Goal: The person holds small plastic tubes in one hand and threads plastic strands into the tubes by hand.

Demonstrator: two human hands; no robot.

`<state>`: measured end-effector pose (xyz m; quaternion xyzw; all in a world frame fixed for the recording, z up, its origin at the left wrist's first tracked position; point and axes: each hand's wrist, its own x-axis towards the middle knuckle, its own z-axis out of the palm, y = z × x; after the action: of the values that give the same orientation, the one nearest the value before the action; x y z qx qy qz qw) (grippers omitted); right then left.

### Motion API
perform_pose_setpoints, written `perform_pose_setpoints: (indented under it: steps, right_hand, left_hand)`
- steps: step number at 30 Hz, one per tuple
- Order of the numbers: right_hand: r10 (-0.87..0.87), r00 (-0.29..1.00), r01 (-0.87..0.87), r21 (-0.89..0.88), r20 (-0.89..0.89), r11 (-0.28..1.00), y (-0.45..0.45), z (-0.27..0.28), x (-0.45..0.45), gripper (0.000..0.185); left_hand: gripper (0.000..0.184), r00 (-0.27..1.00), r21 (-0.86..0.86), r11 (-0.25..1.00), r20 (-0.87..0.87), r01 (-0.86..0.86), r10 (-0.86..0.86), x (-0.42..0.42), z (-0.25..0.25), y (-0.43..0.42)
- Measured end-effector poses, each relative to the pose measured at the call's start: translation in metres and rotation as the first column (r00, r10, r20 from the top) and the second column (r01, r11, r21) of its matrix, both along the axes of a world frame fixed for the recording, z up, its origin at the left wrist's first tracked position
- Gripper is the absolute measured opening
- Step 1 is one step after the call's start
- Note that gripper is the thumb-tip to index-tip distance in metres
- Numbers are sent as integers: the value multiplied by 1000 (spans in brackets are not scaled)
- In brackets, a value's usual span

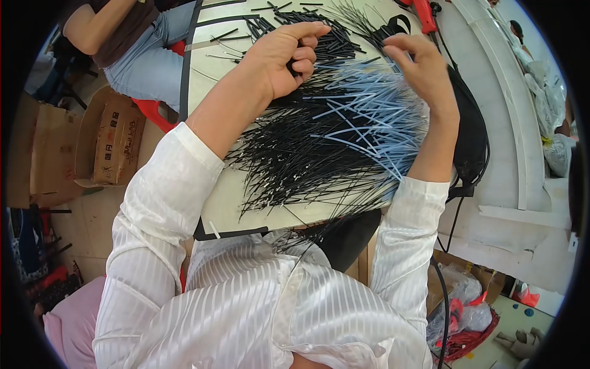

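Observation:
My left hand (294, 58) is closed in a loose fist above the far part of the table. Dark, short tube pieces show between its curled fingers, like those in the pile of short black tubes (335, 44) behind it. My right hand (425, 71) is over the table's right side, thumb and fingertips drawn together; whatever is pinched there is too small to make out. Below and between both hands spreads a large heap of thin black wires (295, 154), many with small shiny tips. Pale blue sleeves (375, 107) cover the wires' right-hand ends.
A red-handled tool (424, 15) lies at the far right corner, near a black strap loop (398, 26). Black fabric (470, 135) hangs along the table's right edge. Another person's jeans (150, 58) are at the far left, beside cardboard boxes (117, 138).

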<state>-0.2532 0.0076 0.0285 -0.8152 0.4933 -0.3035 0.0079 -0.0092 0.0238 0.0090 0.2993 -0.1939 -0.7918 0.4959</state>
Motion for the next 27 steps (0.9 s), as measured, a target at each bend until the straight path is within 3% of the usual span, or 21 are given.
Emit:
perform_pose_setpoints:
  steps: [1, 7, 12, 17, 21, 22, 26, 27]
  right_hand:
    - [72, 996, -71, 14, -46, 997, -1, -3, 3, 18]
    - [139, 961, -106, 147, -240, 984, 7, -19, 39, 15]
    - [217, 955, -212, 47, -201, 976, 0, -21, 37, 14]
    - [145, 989, -145, 152, 14, 978, 8, 1, 33, 11]
    - [104, 966, -156, 211, 238, 965, 19, 25, 29, 14]
    - [102, 966, -154, 211, 238, 965, 20, 29, 26, 14]
    - [-6, 949, -71, 232, 315, 970, 24, 40, 16, 17]
    - [-9, 949, -70, 235, 316, 970, 25, 38, 13, 17]
  left_hand:
    - [21, 1000, 15, 1000, 9, -26, 25, 1, 0, 0]
    - [21, 1000, 22, 999, 4, -28, 28, 2, -2, -3]
    - [23, 999, -9, 999, -25, 41, -41, 4, -2, -3]
    - [18, 976, -226, 958, -84, 177, -201, 6, 5, 1]
    - [31, 878, -424, 775, 128, 469, -462, 8, 12, 10]
    - [31, 877, -424, 774, 128, 471, -463, 8, 14, 12]
    - [34, 680, -378, 566, 439, 733, -587, 10, 24, 20]
    - [34, 678, -375, 566, 438, 734, -590, 9, 24, 24]
